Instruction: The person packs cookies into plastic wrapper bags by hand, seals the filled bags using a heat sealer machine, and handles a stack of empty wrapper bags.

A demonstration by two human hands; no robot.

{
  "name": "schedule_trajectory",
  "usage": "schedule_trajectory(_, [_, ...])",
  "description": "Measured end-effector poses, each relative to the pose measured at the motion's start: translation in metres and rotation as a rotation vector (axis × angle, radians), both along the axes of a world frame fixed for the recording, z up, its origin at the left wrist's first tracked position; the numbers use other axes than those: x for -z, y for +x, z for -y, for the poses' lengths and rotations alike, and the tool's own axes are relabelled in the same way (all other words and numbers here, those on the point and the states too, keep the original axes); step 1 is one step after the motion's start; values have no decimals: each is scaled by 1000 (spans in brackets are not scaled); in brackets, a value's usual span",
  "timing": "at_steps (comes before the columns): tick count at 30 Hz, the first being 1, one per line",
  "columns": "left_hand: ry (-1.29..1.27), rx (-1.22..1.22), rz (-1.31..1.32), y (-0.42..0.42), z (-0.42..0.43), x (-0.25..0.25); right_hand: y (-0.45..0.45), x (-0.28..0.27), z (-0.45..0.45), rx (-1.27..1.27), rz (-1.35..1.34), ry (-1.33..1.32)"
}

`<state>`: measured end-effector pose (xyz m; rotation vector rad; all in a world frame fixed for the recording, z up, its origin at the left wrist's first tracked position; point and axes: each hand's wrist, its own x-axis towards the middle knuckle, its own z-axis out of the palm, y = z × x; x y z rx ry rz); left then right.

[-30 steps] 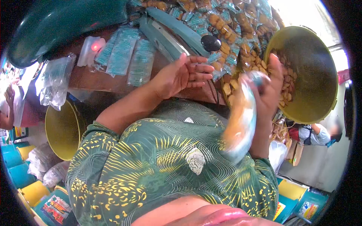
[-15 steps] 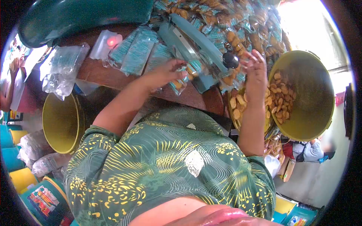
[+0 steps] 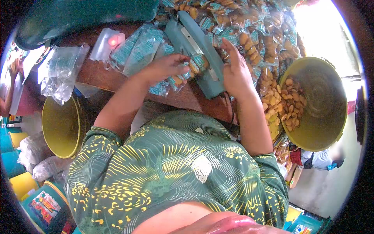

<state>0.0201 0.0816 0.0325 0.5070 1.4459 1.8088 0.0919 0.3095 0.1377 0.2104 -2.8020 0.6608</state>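
My left hand (image 3: 165, 69) pinches a small clear bag of cookies (image 3: 198, 62), which lies across the blue bag sealer (image 3: 200, 48). My right hand (image 3: 237, 76) is on the end of the sealer's lever arm, index finger stretched up and the other fingers bent. The lever's black knob is hidden beneath that hand. Below my left fingers lies another filled bag (image 3: 177, 82) at the table edge. Flat printed bags (image 3: 142, 48) are piled to the left of the sealer.
Many filled packets (image 3: 249, 43) are heaped behind the sealer. A tilted yellow tub (image 3: 323, 105) with loose cookies (image 3: 290, 101) stands at right. At left are a yellow bucket (image 3: 60, 128), clear plastic bags (image 3: 64, 70) and a dark green tub (image 3: 85, 23). A person (image 3: 321, 158) is in the background at right.
My right hand has come left and down onto the sealer's lever end, covering the black knob seen before. My left hand has moved slightly, still with the bag at the sealer.
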Motion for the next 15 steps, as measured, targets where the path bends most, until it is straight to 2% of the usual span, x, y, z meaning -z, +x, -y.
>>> schedule_trajectory(6, [-7,13,11,-1,3,2,2,4,-3,-25,5,-60])
schedule_trajectory(12, [-126,-113,-255,0,5,8,0,11,-3,-41,-33,-72])
schedule_trajectory(15, [-98,-50,-118,2,7,-5,0,10,-2,-16,-21,-51])
